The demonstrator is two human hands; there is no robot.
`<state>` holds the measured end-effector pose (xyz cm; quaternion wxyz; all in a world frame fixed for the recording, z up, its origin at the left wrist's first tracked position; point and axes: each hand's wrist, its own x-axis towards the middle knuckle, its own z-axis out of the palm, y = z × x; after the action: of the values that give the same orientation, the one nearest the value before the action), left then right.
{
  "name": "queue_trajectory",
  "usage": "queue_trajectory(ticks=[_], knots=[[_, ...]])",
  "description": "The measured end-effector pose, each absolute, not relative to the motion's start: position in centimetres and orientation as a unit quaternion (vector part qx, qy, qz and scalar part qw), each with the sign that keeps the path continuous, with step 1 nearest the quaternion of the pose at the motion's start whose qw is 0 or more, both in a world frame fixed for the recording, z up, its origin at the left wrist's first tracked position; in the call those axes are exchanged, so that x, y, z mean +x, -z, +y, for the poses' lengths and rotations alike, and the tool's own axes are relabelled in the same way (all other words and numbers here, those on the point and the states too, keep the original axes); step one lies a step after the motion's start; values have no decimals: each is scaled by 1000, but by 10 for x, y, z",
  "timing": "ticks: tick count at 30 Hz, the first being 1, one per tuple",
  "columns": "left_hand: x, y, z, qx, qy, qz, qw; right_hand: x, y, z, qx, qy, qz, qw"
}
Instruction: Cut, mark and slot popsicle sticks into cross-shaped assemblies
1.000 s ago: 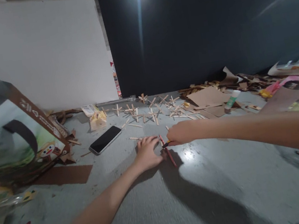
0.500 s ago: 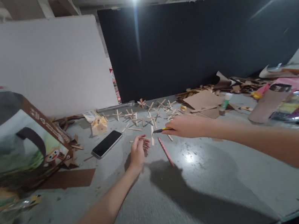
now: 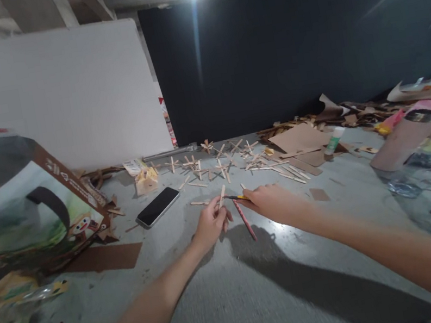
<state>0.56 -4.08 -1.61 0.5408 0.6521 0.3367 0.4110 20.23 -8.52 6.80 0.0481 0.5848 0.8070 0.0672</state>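
Note:
My left hand [image 3: 209, 225] is closed, pinching a flat wooden craft stick [image 3: 222, 195] near its lower end. The stick tilts up and away from the table. My right hand [image 3: 275, 201] grips a slim yellow-and-black craft knife [image 3: 240, 197]. Its dark tip points left and lies at the stick; whether the two touch I cannot tell. Below the knife a red, patterned pencil-like rod [image 3: 245, 222] rests on the grey table. Beyond my hands several crossed wooden sticks [image 3: 222, 170] are spread out, with loose sticks [image 3: 290, 174] to their right.
A phone [image 3: 157, 207] lies left of my left hand. Farther left stands a large printed bag [image 3: 13, 212]. Brown cardboard pieces [image 3: 298, 139], a glue stick [image 3: 334, 140] and a pinkish bottle [image 3: 405, 138] are at the right. A black panel [image 3: 284, 56] stands behind.
My left hand, loosely open before, has moved right and taken hold of the wooden stick, lifting it. My right hand still holds the knife, slightly lower in view. The view has shifted a little.

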Motion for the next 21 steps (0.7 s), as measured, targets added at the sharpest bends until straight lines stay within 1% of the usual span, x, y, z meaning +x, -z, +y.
queue_trajectory(ticks=[7,10,12,14,15,19,20,21], knots=[[7,27,-41,719,-375,391,434,198,-65,-92,583,-83,806,58],[6,29,-41,735,-365,406,402,194,-63,-95,604,-63,792,58],[6,29,-41,734,-368,403,404,194,-59,-92,622,-28,782,31],[7,28,-42,723,-380,390,425,197,-52,-86,623,40,780,-32],[7,28,-42,714,-389,380,442,198,-48,-83,614,95,780,-74],[10,25,-43,664,-399,351,526,201,-33,-78,542,421,692,-224],[11,24,-43,654,-395,349,543,200,-30,-80,527,468,663,-254],[11,24,-42,647,-390,348,555,198,-28,-82,520,484,644,-283]])
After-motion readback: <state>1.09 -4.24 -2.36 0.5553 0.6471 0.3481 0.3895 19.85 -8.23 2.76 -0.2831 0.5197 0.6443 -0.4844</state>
